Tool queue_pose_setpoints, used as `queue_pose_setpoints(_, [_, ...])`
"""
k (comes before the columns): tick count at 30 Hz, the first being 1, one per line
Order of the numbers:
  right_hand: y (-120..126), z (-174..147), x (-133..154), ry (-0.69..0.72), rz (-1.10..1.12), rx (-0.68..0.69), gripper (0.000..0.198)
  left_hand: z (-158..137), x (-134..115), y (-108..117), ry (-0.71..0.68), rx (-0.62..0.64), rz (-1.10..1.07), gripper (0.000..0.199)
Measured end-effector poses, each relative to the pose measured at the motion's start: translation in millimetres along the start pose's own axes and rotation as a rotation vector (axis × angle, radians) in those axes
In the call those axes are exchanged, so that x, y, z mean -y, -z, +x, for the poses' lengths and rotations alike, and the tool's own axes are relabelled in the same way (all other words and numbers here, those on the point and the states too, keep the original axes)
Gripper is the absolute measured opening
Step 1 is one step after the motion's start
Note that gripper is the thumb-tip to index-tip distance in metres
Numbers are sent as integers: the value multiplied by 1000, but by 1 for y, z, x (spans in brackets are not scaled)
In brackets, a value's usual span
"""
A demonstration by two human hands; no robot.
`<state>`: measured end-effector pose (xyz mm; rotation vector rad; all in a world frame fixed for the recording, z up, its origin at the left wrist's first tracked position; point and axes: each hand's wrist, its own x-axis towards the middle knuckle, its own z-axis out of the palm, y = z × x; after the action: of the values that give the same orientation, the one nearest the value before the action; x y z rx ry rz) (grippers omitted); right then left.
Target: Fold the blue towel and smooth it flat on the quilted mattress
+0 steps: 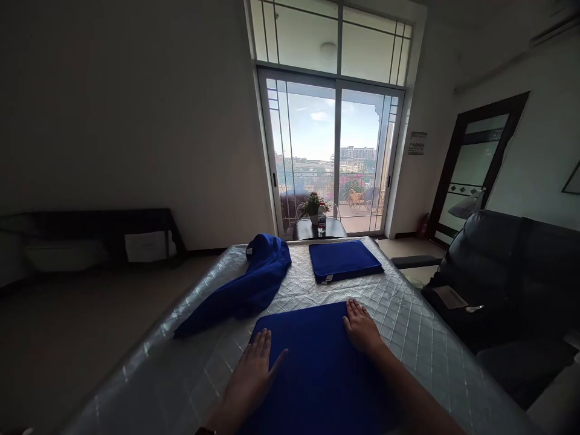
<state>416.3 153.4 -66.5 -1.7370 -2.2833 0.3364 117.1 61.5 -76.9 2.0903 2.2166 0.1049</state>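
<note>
A folded blue cloth (317,368) lies flat in front of me on the silver quilted surface (290,296). My left hand (254,368) rests on its left edge, fingers stretched out and thumb spread. On its far right corner lies my right hand (361,326), palm down with the fingers extended. Beyond it to the right is a second folded blue cloth (345,260), neat and flat with a small white tag. Farther left, a blue garment (254,278) sits bunched up, one long part trailing toward the left edge of the surface.
A black armchair (502,290) stands at the right. Past the far edge, a small dark table (335,228) carries a potted plant (312,206) and a bottle (321,219) before the sliding glass doors (335,157). A low dark bench (104,235) is by the left wall.
</note>
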Motion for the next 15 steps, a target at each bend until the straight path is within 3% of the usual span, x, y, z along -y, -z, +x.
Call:
queue_pose_setpoints(3, [0,0,-1,6,22,-7,69,10,-10,6,7,16,74,89])
queue_pose_setpoints(5, [-1,0,-2,6,30,-6,69,17,-31,14,-22,-2,79,89])
queue_pose_setpoints(9, [-3,1,-5,7,23,-12,69,33,-105,25,-236,-28,-73,87])
queue_pose_setpoints(12, [-7,2,-10,32,-9,-24,66,45,-159,20,-398,-37,-166,83])
queue_pose_setpoints(15, [-12,3,-14,81,-48,-33,65,59,-185,5,-461,-73,-184,74])
